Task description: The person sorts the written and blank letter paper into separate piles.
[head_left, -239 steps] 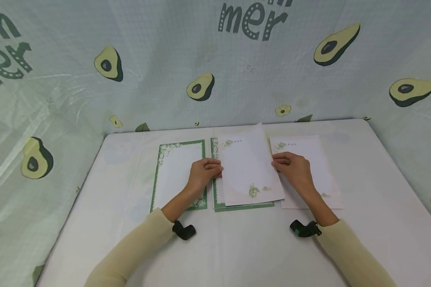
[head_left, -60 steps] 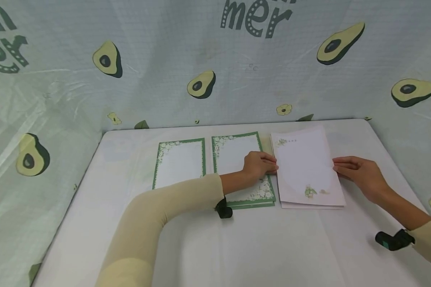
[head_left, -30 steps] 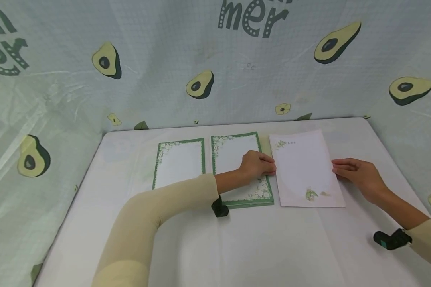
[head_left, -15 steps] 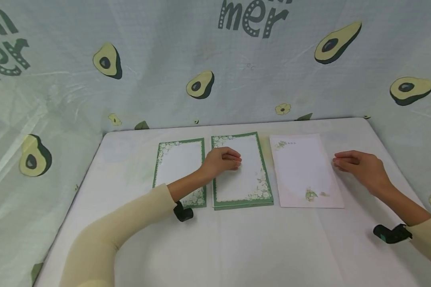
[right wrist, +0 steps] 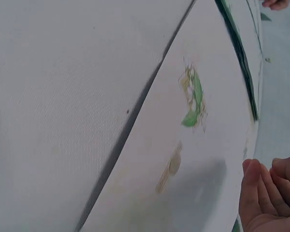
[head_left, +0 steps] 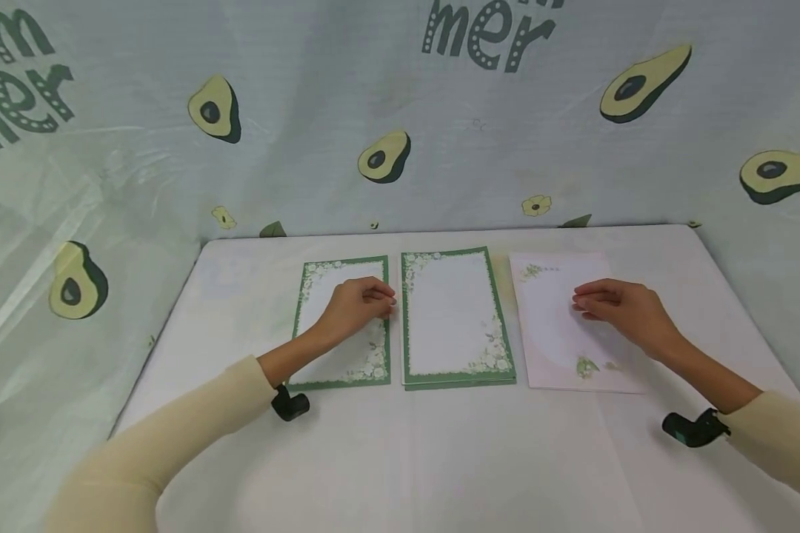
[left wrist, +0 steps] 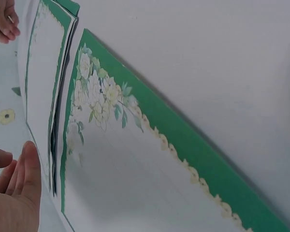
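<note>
Three sets of letter paper lie in a row on the table. At left is a green-bordered sheet (head_left: 333,363) with white flowers, in the middle a stack of green-bordered sheets (head_left: 450,318), and at right a pale pink sheet (head_left: 547,318) with a small plant print. My left hand (head_left: 350,311) hovers over the left sheet's right side, fingers loosely bent and holding nothing. Above the pink sheet's right part is my right hand (head_left: 627,311), thumb near the fingers and nothing between them. In the right wrist view the hand (right wrist: 270,198) casts a shadow on the pink paper.
A white cloth covers the table (head_left: 400,459). Behind it hangs a pale sheet with avocado prints (head_left: 384,157). Each wrist carries a small black camera, such as the left camera (head_left: 290,403) and the right camera (head_left: 693,428).
Both hands carried a pink sheet from above the middle stack onto the right pile and released it. Since then my left hand has moved left, and my right hand has shifted left over the pink sheet.
</note>
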Tool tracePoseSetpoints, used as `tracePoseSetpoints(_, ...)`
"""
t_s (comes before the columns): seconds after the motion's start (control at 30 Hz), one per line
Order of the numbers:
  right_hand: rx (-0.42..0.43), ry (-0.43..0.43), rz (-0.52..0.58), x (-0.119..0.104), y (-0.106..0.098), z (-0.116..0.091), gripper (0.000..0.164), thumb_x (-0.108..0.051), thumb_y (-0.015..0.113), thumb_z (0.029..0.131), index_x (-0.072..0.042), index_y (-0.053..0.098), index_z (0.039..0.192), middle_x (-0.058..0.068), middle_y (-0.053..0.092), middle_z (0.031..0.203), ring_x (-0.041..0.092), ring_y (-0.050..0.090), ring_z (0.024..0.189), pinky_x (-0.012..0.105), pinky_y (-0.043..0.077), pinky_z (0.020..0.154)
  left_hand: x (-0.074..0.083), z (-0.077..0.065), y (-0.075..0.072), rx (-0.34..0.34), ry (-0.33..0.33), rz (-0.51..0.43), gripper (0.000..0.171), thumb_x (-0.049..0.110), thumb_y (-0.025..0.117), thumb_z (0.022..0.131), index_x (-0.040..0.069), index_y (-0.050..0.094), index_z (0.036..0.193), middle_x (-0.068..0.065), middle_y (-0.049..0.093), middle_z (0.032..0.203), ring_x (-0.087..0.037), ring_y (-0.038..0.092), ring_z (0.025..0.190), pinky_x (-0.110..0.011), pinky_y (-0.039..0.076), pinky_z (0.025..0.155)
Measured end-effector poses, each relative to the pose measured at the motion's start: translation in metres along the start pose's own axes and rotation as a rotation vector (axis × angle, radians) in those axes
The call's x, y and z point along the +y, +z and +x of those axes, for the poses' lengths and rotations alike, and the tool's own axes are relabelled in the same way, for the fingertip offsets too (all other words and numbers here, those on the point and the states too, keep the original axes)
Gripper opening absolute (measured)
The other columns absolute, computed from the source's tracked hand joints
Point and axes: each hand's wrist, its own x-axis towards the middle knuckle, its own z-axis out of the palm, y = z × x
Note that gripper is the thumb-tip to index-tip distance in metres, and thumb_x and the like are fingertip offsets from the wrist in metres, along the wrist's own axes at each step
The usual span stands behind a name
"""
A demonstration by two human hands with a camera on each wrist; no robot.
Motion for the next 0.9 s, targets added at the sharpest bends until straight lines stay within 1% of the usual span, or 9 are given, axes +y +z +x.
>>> tracePoseSetpoints(0.07, -0.040, -0.006, 0.010, -0.005, 0.008, 0.002, 0.033, -0.019, 0.066, 0.102, 0.003, 0.065, 0.126, 0.023, 0.072, 0.117, 0.005, 0.073, 0.092, 0.012, 0.058, 0.080, 0.001, 0.000, -0.002, 0.004, -0.006, -0.006, 0.020, 0.007, 0.065, 0.100, -0.007, 0.068, 0.115, -0.021, 0.074, 0.103, -0.033, 0.074, 0.092, -0.042, 0.063, 0.083)
tracePoseSetpoints(0.17, -0.100, -0.017, 0.028, -0.014, 0.020, 0.006, 0.030, -0.017, 0.067, 0.101, 0.002, 0.066, 0.124, 0.020, 0.073, 0.116, 0.013, 0.074, 0.095, 0.016, 0.059, 0.081, 0.002, 0.000, -0.005, -0.011, -0.017, -0.021, 0.021, 0.005, 0.064, 0.100, -0.009, 0.067, 0.116, -0.024, 0.073, 0.103, -0.037, 0.073, 0.093, -0.045, 0.063, 0.084)
tracePoseSetpoints(0.3, -0.185, -0.034, 0.083, -0.024, 0.034, 0.013, 0.028, -0.013, 0.068, 0.100, 0.004, 0.067, 0.122, 0.019, 0.074, 0.111, 0.021, 0.075, 0.096, 0.026, 0.062, 0.083, 0.000, 0.003, -0.004, -0.034, -0.064, -0.042, 0.023, 0.004, 0.064, 0.100, -0.010, 0.065, 0.117, -0.025, 0.073, 0.105, -0.036, 0.073, 0.093, -0.041, 0.063, 0.085)
tracePoseSetpoints(0.43, -0.262, -0.038, 0.089, -0.033, 0.046, 0.023, 0.027, -0.010, 0.067, 0.100, 0.005, 0.067, 0.121, 0.016, 0.076, 0.107, 0.021, 0.075, 0.093, 0.028, 0.063, 0.082, -0.004, 0.007, 0.000, -0.066, -0.142, -0.051, 0.023, 0.006, 0.064, 0.100, -0.009, 0.066, 0.118, -0.023, 0.073, 0.107, -0.031, 0.074, 0.094, -0.034, 0.062, 0.088)
tracePoseSetpoints(0.53, -0.301, -0.029, 0.065, -0.040, 0.050, 0.031, 0.028, -0.011, 0.066, 0.100, 0.005, 0.067, 0.123, 0.014, 0.076, 0.106, 0.021, 0.075, 0.092, 0.027, 0.063, 0.080, -0.003, 0.009, 0.002, -0.089, -0.195, -0.065, 0.023, 0.007, 0.064, 0.101, -0.007, 0.066, 0.118, -0.022, 0.073, 0.110, -0.030, 0.074, 0.096, -0.033, 0.061, 0.089)
tracePoseSetpoints(0.6, -0.320, -0.018, 0.053, -0.044, 0.052, 0.036, 0.030, -0.012, 0.065, 0.101, 0.006, 0.066, 0.124, 0.014, 0.075, 0.106, 0.021, 0.075, 0.092, 0.027, 0.063, 0.080, -0.003, 0.011, 0.003, -0.098, -0.215, -0.074, 0.023, 0.008, 0.063, 0.101, -0.008, 0.066, 0.117, -0.022, 0.073, 0.111, -0.029, 0.074, 0.097, -0.033, 0.061, 0.090)
tracePoseSetpoints(0.7, -0.349, -0.004, 0.063, -0.049, 0.054, 0.042, 0.033, -0.012, 0.064, 0.101, 0.009, 0.063, 0.126, 0.016, 0.074, 0.107, 0.024, 0.074, 0.094, 0.030, 0.064, 0.081, -0.004, 0.015, 0.003, -0.100, -0.229, -0.075, 0.022, 0.008, 0.064, 0.101, -0.007, 0.067, 0.116, -0.021, 0.074, 0.111, -0.026, 0.074, 0.096, -0.032, 0.061, 0.089)
tracePoseSetpoints(0.83, -0.393, 0.040, 0.105, -0.053, 0.057, 0.047, 0.038, -0.012, 0.064, 0.101, 0.013, 0.060, 0.129, 0.020, 0.073, 0.110, 0.025, 0.075, 0.095, 0.032, 0.064, 0.082, -0.005, 0.018, 0.002, -0.104, -0.235, -0.083, 0.021, 0.006, 0.065, 0.100, -0.008, 0.068, 0.115, -0.020, 0.074, 0.109, -0.025, 0.075, 0.095, -0.033, 0.060, 0.093)
tracePoseSetpoints(0.9, -0.398, 0.071, 0.108, -0.055, 0.058, 0.048, 0.038, -0.011, 0.064, 0.101, 0.013, 0.060, 0.129, 0.019, 0.073, 0.110, 0.024, 0.075, 0.093, 0.032, 0.064, 0.082, -0.005, 0.019, 0.001, -0.108, -0.237, -0.093, 0.021, 0.006, 0.066, 0.100, -0.008, 0.069, 0.115, -0.020, 0.075, 0.108, -0.025, 0.075, 0.096, -0.034, 0.059, 0.095)
